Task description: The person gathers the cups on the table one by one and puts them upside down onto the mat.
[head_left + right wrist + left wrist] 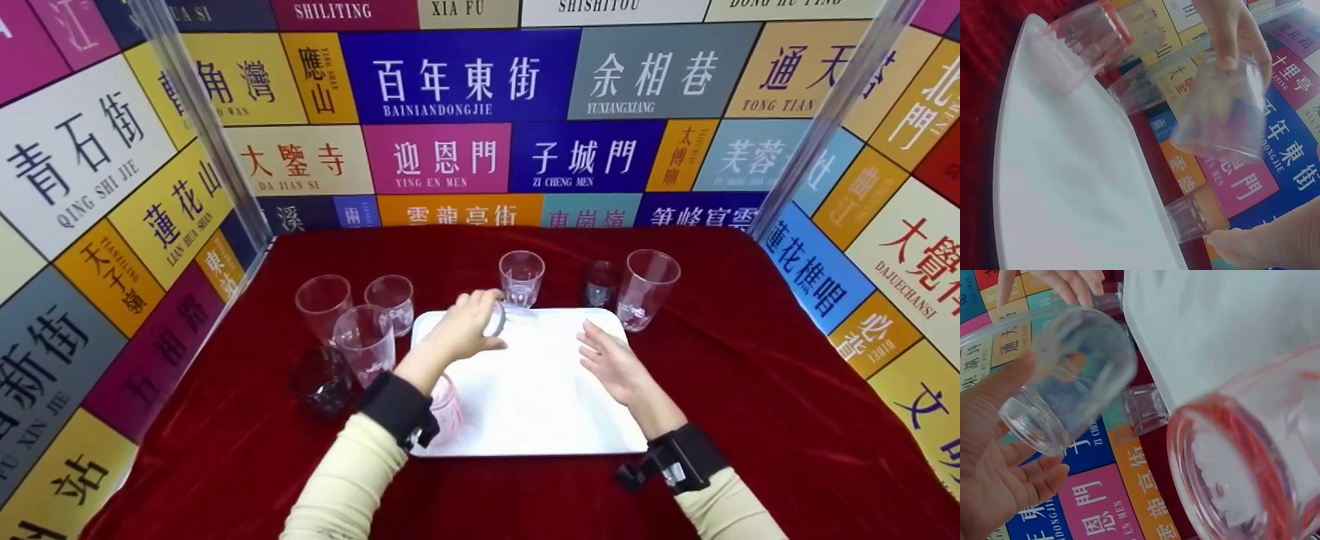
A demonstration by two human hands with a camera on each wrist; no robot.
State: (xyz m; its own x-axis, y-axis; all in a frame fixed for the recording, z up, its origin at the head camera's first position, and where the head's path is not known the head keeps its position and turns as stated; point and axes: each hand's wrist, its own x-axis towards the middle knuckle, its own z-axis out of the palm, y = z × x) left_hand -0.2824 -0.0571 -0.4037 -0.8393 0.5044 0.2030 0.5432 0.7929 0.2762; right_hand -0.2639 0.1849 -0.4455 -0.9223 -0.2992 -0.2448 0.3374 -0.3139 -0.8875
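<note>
My left hand [469, 326] holds a clear drinking glass [1081, 379] over the far left part of a white tray [525, 390]. In the right wrist view the glass [1221, 112] is tilted, with the fingers at its narrower end. Over the tray's right side hovers my right hand [619, 367], its fingers extended and nothing in them; its thumb [1269, 239] shows in the right wrist view. On the tray's near left part stands a pink-tinted glass [446, 409], partly hidden by the left wrist.
Left of the tray stand several glasses, among them a clear tall one [365, 349] and a dark one [322, 386]. A small clear glass [521, 281] is behind the tray. A dark glass [600, 285] and a tall clear glass [649, 292] stand at its far right corner. Red cloth [750, 360] covers the table.
</note>
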